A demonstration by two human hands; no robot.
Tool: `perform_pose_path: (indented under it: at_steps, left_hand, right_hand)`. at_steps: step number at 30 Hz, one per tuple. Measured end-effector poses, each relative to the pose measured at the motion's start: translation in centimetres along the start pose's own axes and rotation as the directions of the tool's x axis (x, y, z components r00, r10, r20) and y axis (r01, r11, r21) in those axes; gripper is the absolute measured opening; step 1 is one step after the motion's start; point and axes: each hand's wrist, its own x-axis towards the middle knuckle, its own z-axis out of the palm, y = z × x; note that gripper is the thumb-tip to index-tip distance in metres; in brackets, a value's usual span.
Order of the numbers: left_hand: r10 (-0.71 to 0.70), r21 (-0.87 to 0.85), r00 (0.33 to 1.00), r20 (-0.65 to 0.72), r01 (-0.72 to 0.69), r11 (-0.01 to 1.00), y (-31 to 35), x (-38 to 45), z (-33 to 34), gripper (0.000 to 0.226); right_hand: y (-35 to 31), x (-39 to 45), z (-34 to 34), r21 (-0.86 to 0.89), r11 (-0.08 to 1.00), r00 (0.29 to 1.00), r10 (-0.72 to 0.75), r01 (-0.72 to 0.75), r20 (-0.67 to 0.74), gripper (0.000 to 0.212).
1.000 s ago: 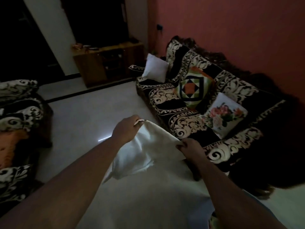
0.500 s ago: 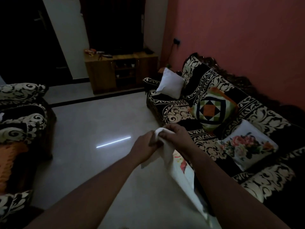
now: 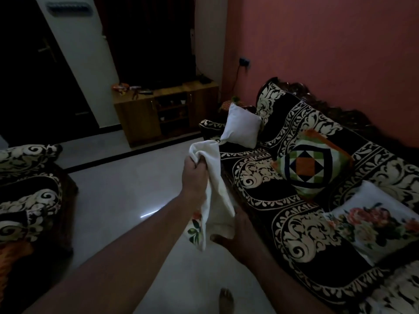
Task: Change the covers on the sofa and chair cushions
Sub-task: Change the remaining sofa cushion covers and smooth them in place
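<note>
Two bare hands work one limp white fabric cushion cover (image 3: 215, 189) in the head view, in a dim room. The left hand (image 3: 194, 175) is raised with its fingers curled tight around the bunched top of the cover, so the cloth spills over the fist in soft folds and hangs down as a loose, creased strip. A floral print in red and green shows near its lower edge. The right hand (image 3: 238, 236) sits lower, at the bottom of the hanging cloth, fingers spread and fairly straight and touching it from the sofa side; whether any finger pinches the fabric cannot be made out.

Just right of the hands stands the sofa (image 3: 306, 200), draped in a dark throw woven with cream scrollwork. Three square cushions lean on its back: a plain white cushion (image 3: 241, 129) at the far end, a geometric cushion (image 3: 310, 167) with nested diamonds in orange, green and navy in the middle, and a floral cushion (image 3: 371, 223) nearest, white with pink blossoms. An armchair (image 3: 29, 189) in the same scrolled cloth stands at the left across the glossy pale floor (image 3: 118, 200). A wooden cabinet (image 3: 163, 114) with open shelves sits against the far wall.
</note>
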Motion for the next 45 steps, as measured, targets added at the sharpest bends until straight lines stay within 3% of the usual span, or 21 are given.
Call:
perform_pose_path:
  at_steps: [4, 9, 12, 14, 16, 17, 19, 21, 23, 24, 25, 28, 29, 33, 36, 42, 45]
  left_hand:
    - [0.031, 0.017, 0.997, -0.075, -0.030, 0.999, 1.3, 6.2, 0.5, 0.032]
    - [0.125, 0.331, 0.975, -0.184, -0.059, 0.942, 0.9, 13.9, -2.8, 0.032]
    - [0.036, 0.470, 0.972, -0.234, 0.081, 0.879, -1.7, 18.4, -5.5, 0.052]
    - [-0.061, 0.607, 0.952, -0.300, 0.240, 0.758, -3.0, 20.7, -6.2, 0.058]
    - [-0.036, 0.761, 0.941, -0.336, 0.294, 0.578, -2.6, 22.5, -5.2, 0.055]
    - [0.017, 0.815, 0.964, -0.264, 0.213, 0.539, -2.4, 23.5, -4.2, 0.056]
    - [0.125, 0.840, 0.989, 0.077, -0.132, 0.526, -1.9, 24.7, -1.8, 0.075]
    - [0.122, 0.718, 0.909, 0.398, -0.392, 0.575, -1.8, 26.4, 0.5, 0.089]
    - [0.007, 0.523, 0.834, 0.552, -0.352, 0.776, -1.8, 28.6, 2.3, 0.081]
    - [-0.022, 0.489, 0.802, 0.598, -0.342, 0.803, -2.0, 29.6, 2.9, 0.073]
    - [-0.002, 0.490, 0.790, 0.613, -0.378, 0.786, -2.0, 31.2, 3.5, 0.064]
    - [0.128, 0.655, 0.802, 0.584, -0.558, 0.510, -2.1, 36.4, 4.3, 0.038]
    - [0.131, 0.649, 0.809, 0.573, -0.545, 0.531, -2.0, 37.9, 4.4, 0.035]
    - [0.084, 0.511, 0.890, 0.448, -0.333, 0.792, -0.8, 44.0, 4.7, 0.029]
    - [0.054, 0.356, 0.945, 0.322, -0.173, 0.918, 0.0, 48.3, 4.2, 0.020]
    - [0.009, 0.253, 0.960, 0.280, -0.083, 0.964, 1.3, 55.4, 5.2, 0.022]
    - [0.010, 0.269, 0.960, 0.278, -0.088, 0.959, 1.8, 58.5, 7.1, 0.019]
  right_hand:
    - [3.5, 8.6, -1.8, -0.079, 0.994, 0.997, 0.074, -0.076, -0.019, 0.020]
    - [2.4, 18.5, -6.8, 0.084, 0.996, 0.989, 0.054, -0.043, -0.140, 0.016]
    - [0.0, 24.6, -8.7, 0.114, 0.993, 0.990, -0.009, 0.026, -0.144, 0.022]
    - [-1.5, 28.2, -9.3, 0.086, 0.993, 0.992, -0.069, 0.079, -0.108, 0.026]
    - [-3.1, 31.8, -9.3, 0.023, 0.993, 0.992, -0.117, 0.118, -0.046, 0.020]
    - [-4.0, 33.7, -9.2, -0.006, 0.990, 0.990, -0.139, 0.139, -0.005, 0.015]
    - [-5.7, 36.5, -8.7, -0.070, 0.980, 0.981, -0.180, 0.185, 0.069, 0.009]
    - [-7.3, 39.5, -7.8, -0.132, 0.972, 0.979, -0.180, 0.192, 0.096, 0.012]
    - [-8.5, 42.4, -7.2, -0.174, 0.973, 0.988, -0.147, 0.154, 0.050, 0.015]
    - [-8.9, 43.4, -7.1, -0.191, 0.973, 0.992, -0.125, 0.126, 0.018, 0.016]
    - [-9.1, 44.8, -7.0, -0.202, 0.974, 0.994, -0.109, 0.105, -0.005, 0.019]
    - [-9.4, 47.8, -7.4, -0.203, 0.973, 0.993, -0.112, 0.114, 0.020, 0.029]
    - [-9.4, 48.3, -7.6, -0.214, 0.967, 0.990, -0.138, 0.141, 0.030, 0.032]
    - [-7.6, 50.9, -7.9, -0.417, 0.901, 0.991, -0.130, 0.122, 0.008, 0.041]
    - [-4.5, 52.9, -7.9, -0.421, 0.907, 0.990, -0.069, 0.013, -0.120, 0.013]
    - [-1.6, 61.0, -8.0, -0.212, 0.974, 0.920, -0.008, -0.081, -0.392, 0.005]
    - [-2.5, 65.7, -7.9, -0.026, 0.963, 0.863, 0.228, -0.268, -0.451, 0.005]
